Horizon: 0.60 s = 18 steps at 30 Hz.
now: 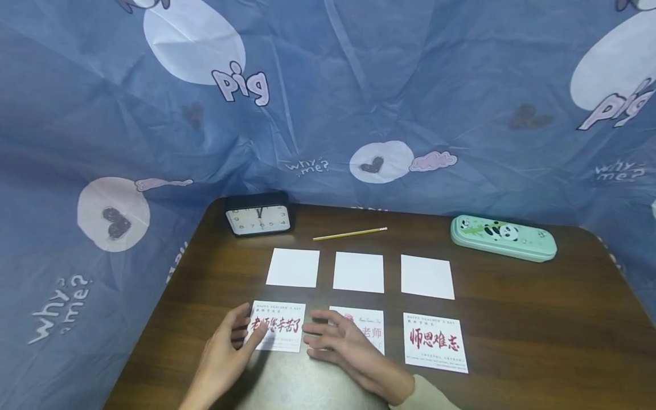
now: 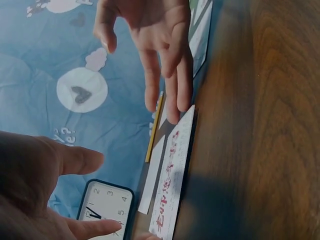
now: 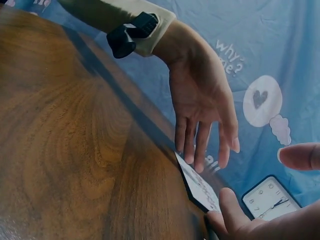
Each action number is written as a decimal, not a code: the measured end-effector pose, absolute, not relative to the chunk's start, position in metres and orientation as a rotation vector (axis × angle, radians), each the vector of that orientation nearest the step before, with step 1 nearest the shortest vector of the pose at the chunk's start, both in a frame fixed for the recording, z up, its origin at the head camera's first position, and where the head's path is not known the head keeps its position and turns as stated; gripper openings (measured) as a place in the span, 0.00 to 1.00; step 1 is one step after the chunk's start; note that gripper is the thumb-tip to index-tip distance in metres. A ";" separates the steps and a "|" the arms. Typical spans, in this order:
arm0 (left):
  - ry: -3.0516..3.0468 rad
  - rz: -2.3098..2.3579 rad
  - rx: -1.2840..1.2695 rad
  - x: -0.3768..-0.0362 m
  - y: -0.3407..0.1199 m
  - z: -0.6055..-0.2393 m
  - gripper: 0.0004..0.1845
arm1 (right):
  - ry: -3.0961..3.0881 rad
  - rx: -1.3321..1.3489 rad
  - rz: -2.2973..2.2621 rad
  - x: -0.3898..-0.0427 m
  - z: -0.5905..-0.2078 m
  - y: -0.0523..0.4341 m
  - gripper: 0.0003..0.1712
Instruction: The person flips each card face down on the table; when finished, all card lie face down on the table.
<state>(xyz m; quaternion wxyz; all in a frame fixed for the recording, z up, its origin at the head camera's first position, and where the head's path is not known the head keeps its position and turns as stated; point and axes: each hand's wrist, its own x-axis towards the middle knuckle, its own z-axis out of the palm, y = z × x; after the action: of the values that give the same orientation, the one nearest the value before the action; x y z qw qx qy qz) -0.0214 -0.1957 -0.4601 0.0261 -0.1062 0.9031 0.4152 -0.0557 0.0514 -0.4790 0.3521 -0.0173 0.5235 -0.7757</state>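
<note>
Three printed cards with red Chinese characters lie in the near row on the table. My left hand [image 1: 222, 347] is at the left edge of the left printed card [image 1: 279, 327], its fingers relaxed and thumb over the card. At that card's right edge, my right hand [image 1: 348, 350] has its fingers loosely extended, palm turned inward. It partly covers the middle printed card [image 1: 373, 320]. In the left wrist view, the fingertips of the right hand [image 2: 157, 45] reach close to the left card's end. The right printed card [image 1: 435, 341] lies apart from both hands.
Behind the printed cards are three blank white cards, left [image 1: 293, 267], middle [image 1: 359, 272] and right [image 1: 427, 277]. Farther back stand a black-framed clock [image 1: 258, 216], a yellow pencil [image 1: 350, 233] and a green panda pencil case [image 1: 503, 238]. A blue patterned cloth [image 1: 318, 114] hangs behind the table.
</note>
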 end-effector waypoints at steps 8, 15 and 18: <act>2.816 1.242 -0.341 -0.021 -0.187 -0.459 0.38 | 1.323 -0.011 -2.060 -0.061 -0.479 0.048 0.41; 2.842 1.079 -0.335 -0.016 -0.177 -0.456 0.41 | 1.341 -0.112 -2.060 -0.065 -0.483 0.045 0.38; 2.843 1.032 -0.308 -0.011 -0.172 -0.455 0.42 | 1.325 -0.147 -2.051 -0.065 -0.484 0.042 0.36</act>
<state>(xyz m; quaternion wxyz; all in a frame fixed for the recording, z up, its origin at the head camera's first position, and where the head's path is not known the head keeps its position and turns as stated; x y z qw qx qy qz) -0.0113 -0.1719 -0.4554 0.0508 -0.1013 0.9340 0.3389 -0.0653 0.0421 -0.4845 0.3409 -0.0566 0.5091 -0.7883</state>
